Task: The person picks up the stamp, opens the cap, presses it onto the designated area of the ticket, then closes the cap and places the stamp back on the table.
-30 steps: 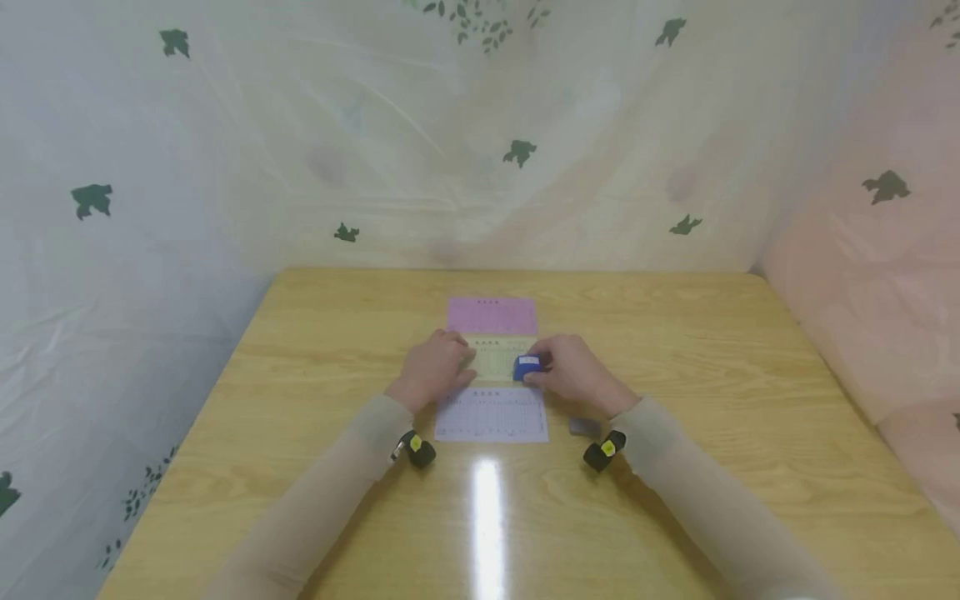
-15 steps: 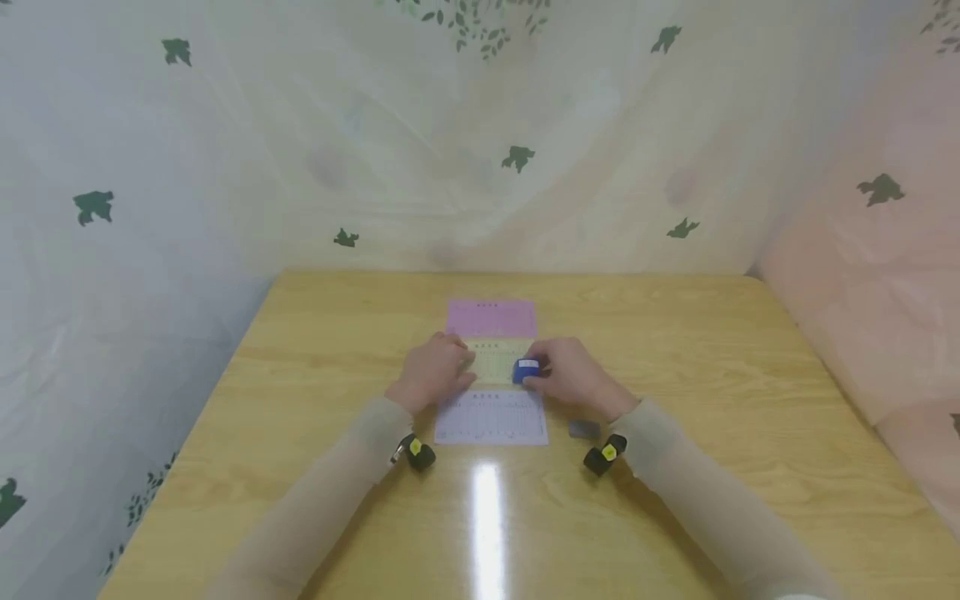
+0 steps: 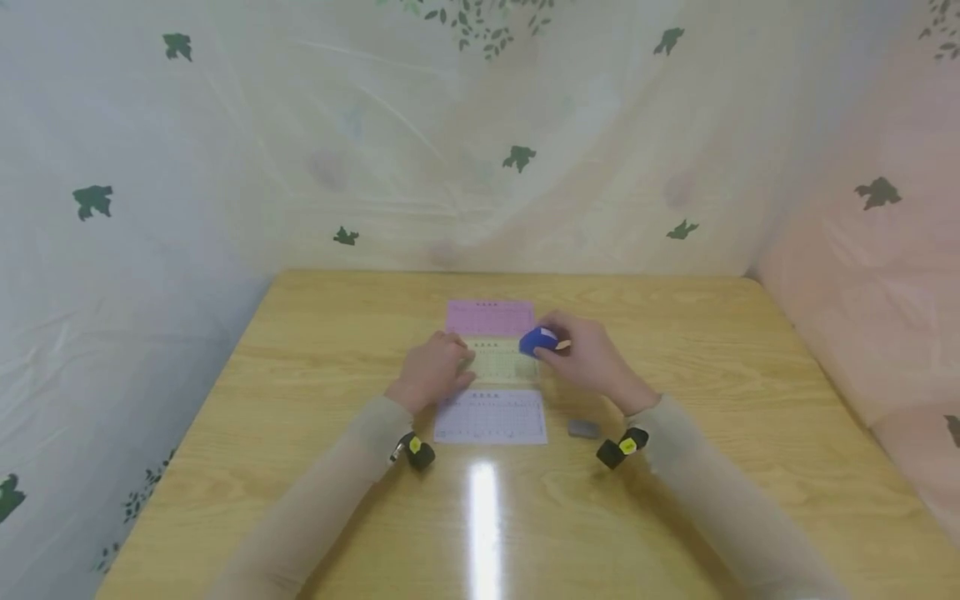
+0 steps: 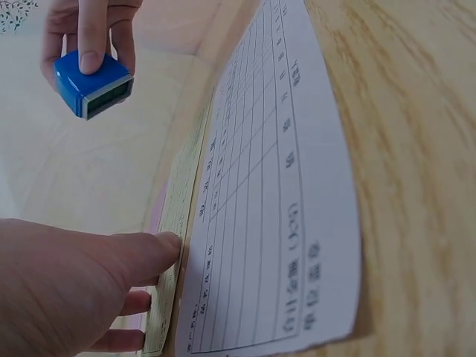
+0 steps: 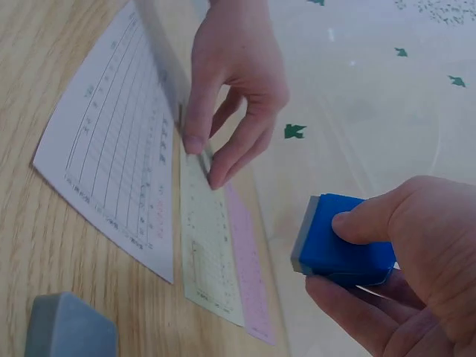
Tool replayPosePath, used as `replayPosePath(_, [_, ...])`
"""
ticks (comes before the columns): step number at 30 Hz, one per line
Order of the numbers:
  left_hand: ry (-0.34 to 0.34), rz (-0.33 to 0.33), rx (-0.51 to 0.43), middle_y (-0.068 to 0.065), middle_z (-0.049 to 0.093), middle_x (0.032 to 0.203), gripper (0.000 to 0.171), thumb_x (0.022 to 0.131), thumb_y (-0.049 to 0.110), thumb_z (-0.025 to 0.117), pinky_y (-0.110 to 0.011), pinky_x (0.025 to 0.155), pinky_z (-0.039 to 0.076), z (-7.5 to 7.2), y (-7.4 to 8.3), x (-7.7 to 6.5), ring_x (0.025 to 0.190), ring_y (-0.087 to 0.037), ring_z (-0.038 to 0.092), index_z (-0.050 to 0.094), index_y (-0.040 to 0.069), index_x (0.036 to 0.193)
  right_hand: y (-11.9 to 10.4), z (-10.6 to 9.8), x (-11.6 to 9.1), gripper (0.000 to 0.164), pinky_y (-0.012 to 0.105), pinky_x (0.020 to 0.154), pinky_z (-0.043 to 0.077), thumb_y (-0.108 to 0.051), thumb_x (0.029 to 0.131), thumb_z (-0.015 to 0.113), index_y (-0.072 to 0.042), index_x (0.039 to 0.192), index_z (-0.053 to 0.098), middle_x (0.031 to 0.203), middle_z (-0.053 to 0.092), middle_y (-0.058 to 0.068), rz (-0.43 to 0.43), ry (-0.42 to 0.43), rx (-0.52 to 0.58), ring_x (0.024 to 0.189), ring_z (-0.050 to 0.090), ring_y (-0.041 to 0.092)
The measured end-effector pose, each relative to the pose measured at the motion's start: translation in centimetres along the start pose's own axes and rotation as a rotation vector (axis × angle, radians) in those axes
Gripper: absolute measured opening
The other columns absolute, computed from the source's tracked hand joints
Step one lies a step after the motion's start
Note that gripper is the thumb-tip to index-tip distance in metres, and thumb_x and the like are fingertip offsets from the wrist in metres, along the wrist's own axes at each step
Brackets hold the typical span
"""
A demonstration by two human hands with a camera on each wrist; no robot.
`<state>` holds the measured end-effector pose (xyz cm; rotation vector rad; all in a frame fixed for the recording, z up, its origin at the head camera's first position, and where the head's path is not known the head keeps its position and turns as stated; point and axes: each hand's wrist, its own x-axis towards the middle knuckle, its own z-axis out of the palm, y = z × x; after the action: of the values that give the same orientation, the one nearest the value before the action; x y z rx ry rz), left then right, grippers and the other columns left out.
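Observation:
My right hand [image 3: 588,354] pinches a blue stamp [image 3: 537,342] between thumb and fingers, raised above the right end of a pale yellow-green form [image 3: 493,364]. In the left wrist view the stamp's dark rectangular face [image 4: 109,99] shows, tilted. My left hand [image 3: 433,371] rests on the left end of that same form, thumb and fingertips pressing it down. A faint rectangular mark [image 5: 199,256] shows on the form in the right wrist view. A white form [image 3: 491,418] lies nearer to me, and a pink form [image 3: 490,317] lies beyond.
A small grey block [image 3: 583,429], like a stamp cap, lies on the wooden table [image 3: 360,517] right of the white form. Dark wrist cameras sit on both wrists. A pale curtain [image 3: 420,167] with green bird prints hangs behind the table.
The right hand has lifted the blue stamp off the yellow-green form, moving up and slightly right, and tilted it. The left hand stays put.

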<state>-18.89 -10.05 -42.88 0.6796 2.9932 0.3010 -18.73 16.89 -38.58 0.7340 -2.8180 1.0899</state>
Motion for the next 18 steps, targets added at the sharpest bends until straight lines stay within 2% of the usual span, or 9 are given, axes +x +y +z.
replayPosePath(5, [0.004,0.007,0.009,-0.014,0.070,0.139,0.035,0.100,0.036,0.073,-0.053,0.101,0.063,-0.1,0.1,0.0,0.129,-0.035,0.063,0.076,0.013,0.127,-0.2,-0.6,-0.3,0.023,0.036,0.085,0.068,-0.010,0.096,0.078,-0.005,0.117,0.069,0.115,0.076,0.012,0.005,-0.017,0.028,0.109,0.075,0.030])
replayPosePath(12, [-0.011,-0.008,0.005,-0.014,0.069,0.141,0.037,0.101,0.036,0.073,-0.053,0.101,0.063,-0.2,0.2,-0.1,0.131,-0.034,0.063,0.075,0.013,0.130,-0.3,-1.5,-0.8,0.023,0.037,0.087,0.068,-0.012,0.095,0.079,-0.009,0.115,0.070,0.117,0.075,0.011,0.066,-0.015,0.100,0.110,0.073,0.029])
replayPosePath(18, [-0.014,0.007,0.013,-0.015,0.068,0.141,0.037,0.102,0.036,0.072,-0.053,0.100,0.063,-0.3,0.3,-0.1,0.130,-0.035,0.063,0.074,0.012,0.130,-0.4,-3.0,-2.0,0.025,0.038,0.091,0.068,-0.011,0.097,0.078,-0.007,0.119,0.067,0.121,0.074,0.013,0.075,0.001,0.137,0.118,0.073,0.034])
